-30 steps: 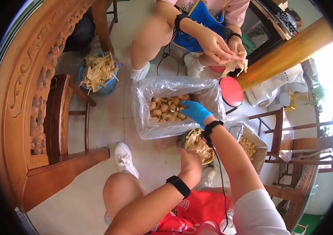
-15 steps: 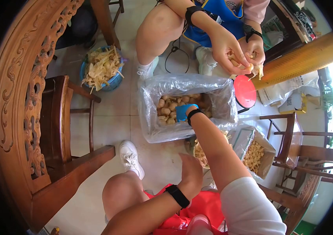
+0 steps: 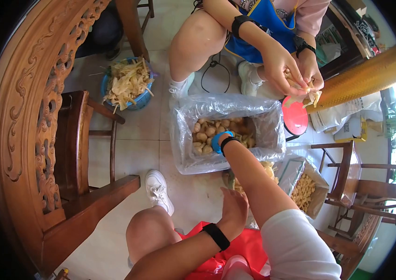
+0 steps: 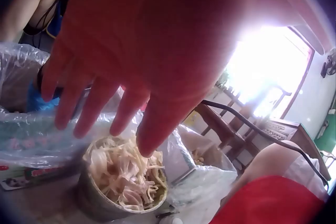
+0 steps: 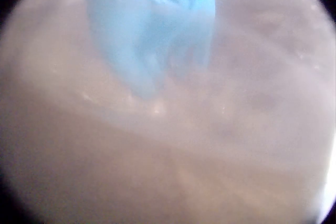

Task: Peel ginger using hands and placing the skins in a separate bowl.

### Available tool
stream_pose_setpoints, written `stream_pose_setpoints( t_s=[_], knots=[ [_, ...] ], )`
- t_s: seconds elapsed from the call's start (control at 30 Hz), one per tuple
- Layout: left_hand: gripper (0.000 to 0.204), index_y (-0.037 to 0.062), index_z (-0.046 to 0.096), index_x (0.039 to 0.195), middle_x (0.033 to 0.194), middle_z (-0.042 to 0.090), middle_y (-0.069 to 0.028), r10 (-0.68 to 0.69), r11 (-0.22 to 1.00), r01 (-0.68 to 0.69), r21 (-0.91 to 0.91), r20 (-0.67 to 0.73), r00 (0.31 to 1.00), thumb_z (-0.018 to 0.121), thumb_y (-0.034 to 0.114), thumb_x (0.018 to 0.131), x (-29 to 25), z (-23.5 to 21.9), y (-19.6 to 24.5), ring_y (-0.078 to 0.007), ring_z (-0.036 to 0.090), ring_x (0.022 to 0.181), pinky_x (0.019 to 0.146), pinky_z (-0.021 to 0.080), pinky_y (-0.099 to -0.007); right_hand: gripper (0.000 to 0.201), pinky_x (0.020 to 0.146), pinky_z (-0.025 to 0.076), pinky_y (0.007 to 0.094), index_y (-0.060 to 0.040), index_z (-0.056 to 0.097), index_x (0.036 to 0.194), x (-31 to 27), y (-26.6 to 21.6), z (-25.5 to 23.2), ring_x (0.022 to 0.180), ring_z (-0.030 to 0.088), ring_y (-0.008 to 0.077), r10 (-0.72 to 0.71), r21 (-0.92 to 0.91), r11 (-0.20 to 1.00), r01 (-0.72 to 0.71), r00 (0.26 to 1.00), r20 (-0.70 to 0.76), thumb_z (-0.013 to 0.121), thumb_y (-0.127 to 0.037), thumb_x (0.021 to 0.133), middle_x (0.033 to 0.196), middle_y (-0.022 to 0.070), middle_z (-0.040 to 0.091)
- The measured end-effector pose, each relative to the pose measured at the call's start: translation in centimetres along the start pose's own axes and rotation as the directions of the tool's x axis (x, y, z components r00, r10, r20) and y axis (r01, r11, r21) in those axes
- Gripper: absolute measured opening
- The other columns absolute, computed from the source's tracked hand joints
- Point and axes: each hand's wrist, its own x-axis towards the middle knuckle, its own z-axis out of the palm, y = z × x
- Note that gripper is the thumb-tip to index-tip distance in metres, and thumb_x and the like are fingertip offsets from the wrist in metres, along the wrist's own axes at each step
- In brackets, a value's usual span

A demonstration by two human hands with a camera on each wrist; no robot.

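Note:
My right hand [image 3: 216, 142], in a blue glove, reaches down into a plastic-lined box [image 3: 179, 144] that holds round pale bulbs [image 3: 201, 136]. In the blurred right wrist view, the gloved fingers [image 5: 134, 66] point downward; I cannot tell whether they hold a bulb. My bare left hand [image 3: 234, 210] hovers near my lap with nothing in it. The left wrist view shows its fingers [image 4: 97, 103] spread, above a pail [image 4: 92, 198] heaped with papery peelings [image 4: 126, 171].
Across the box, another person's hands [image 3: 291, 77] work at a pale, peeling bulb. A red stool [image 3: 295, 119] stands by them. A blue basket [image 3: 139, 102] of peelings sits at the left, near a wooden chair [image 3: 74, 140]. On the right is a lined box with small pale pieces [image 3: 303, 189].
My right hand has gone deeper into the box, among the bulbs. My left hand stays near my lap. The view has shifted, and the other person's hands keep working at the peeling bulb.

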Motion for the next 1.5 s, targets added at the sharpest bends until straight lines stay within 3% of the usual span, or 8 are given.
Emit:
stream_pose_setpoints(
  t_s=[0.2,0.27,0.33,0.5,0.73,0.87,1.0,1.5],
  knots=[
    [0.026,0.0094,0.062,0.105,0.103,0.062,-0.0103,-0.035,0.987,0.029,-0.159,-0.038,0.999,0.055,0.018,0.081,1.0,-0.2,-0.3,-0.0249,0.058,0.100,0.092,0.037,-0.0426,0.046,0.091,0.044,0.0410,-0.0136,0.058,0.121,-1.3,4.1,0.6,0.111,0.056,0.0269,-0.071,0.380,0.923,0.064,0.997,0.003,0.061,-0.024,0.076,0.123,0.0106,0.057],
    [0.024,0.0106,0.062,0.102,0.101,0.063,-0.0096,-0.006,0.978,0.017,-0.207,0.053,0.999,0.056,0.017,0.080,1.4,-0.9,-0.7,-0.0235,0.059,0.097,0.088,0.039,-0.0405,0.042,0.090,0.044,0.0425,-0.0155,0.060,0.117,-2.3,5.9,1.8,0.105,0.058,0.0310,-0.237,0.447,0.808,0.383,0.907,-0.349,0.061,-0.028,0.077,0.115,0.0100,0.062],
    [0.022,0.0118,0.063,0.099,0.097,0.065,-0.0080,0.011,0.984,-0.003,-0.179,0.046,0.999,0.056,0.016,0.079,1.0,-1.3,-1.1,-0.0212,0.061,0.092,0.079,0.042,-0.0365,0.048,0.094,0.042,0.0390,-0.0157,0.056,0.123,-6.6,6.6,0.6,0.109,0.056,0.0317,-0.186,0.504,0.780,0.371,0.906,-0.380,0.062,-0.028,0.076,0.117,0.0123,0.060],
    [0.021,0.0141,0.069,0.096,0.099,0.067,-0.0063,-0.094,0.986,0.069,-0.151,-0.163,0.982,0.055,0.018,0.081,1.2,-0.5,-1.6,-0.0249,0.061,0.096,0.082,0.039,-0.0458,0.034,0.087,0.046,0.0326,-0.0083,0.063,0.113,-19.9,7.3,0.4,0.099,0.060,0.0231,0.173,0.674,0.433,0.598,0.679,-0.713,0.063,-0.013,0.079,0.108,0.0118,0.064],
    [0.022,0.0072,0.064,0.097,0.096,0.063,-0.0142,0.030,0.916,-0.179,-0.359,-0.385,0.922,0.060,0.017,0.078,0.9,-1.6,-2.8,-0.0297,0.061,0.089,0.076,0.047,-0.0435,0.015,0.072,0.048,0.0233,0.0010,0.068,0.092,-31.7,4.1,7.3,0.077,0.059,0.0079,0.822,0.616,0.071,0.784,0.304,-0.482,0.065,-0.001,0.078,0.083,0.0025,0.066],
    [0.047,0.0077,0.053,0.116,0.104,0.058,-0.0138,-0.158,0.575,-0.468,-0.671,-0.652,0.741,0.071,0.026,0.076,0.9,-3.4,-0.6,-0.0308,0.059,0.093,0.077,0.049,-0.0386,0.022,0.066,0.046,0.0216,-0.0004,0.066,0.098,-33.5,1.4,12.0,0.072,0.056,0.0072,0.856,0.543,-0.040,0.839,0.309,-0.414,0.065,0.002,0.076,0.079,0.0004,0.063],
    [0.064,0.0120,0.042,0.130,0.123,0.051,-0.0077,-0.007,0.122,-0.612,-0.781,-0.618,0.786,0.075,0.026,0.077,3.0,-0.8,1.1,-0.0173,0.054,0.105,0.083,0.048,-0.0330,0.048,0.061,0.041,0.0211,-0.0046,0.056,0.118,-36.1,-1.4,11.0,0.066,0.044,0.0049,0.816,0.581,0.104,0.807,0.264,-0.514,0.065,0.006,0.071,0.070,-0.0047,0.048],
    [0.058,0.0073,0.045,0.127,0.118,0.055,-0.0086,0.029,0.113,-0.541,-0.833,-0.541,0.840,0.074,0.017,0.078,0.7,-1.5,2.2,-0.0165,0.056,0.101,0.086,0.046,-0.0310,0.017,0.071,0.047,0.0231,0.0016,0.066,0.099,-36.9,-2.5,12.0,0.079,0.059,0.0085,0.748,0.457,-0.134,0.879,0.392,-0.536,0.061,0.000,0.083,0.089,0.0048,0.066]
  ],
)
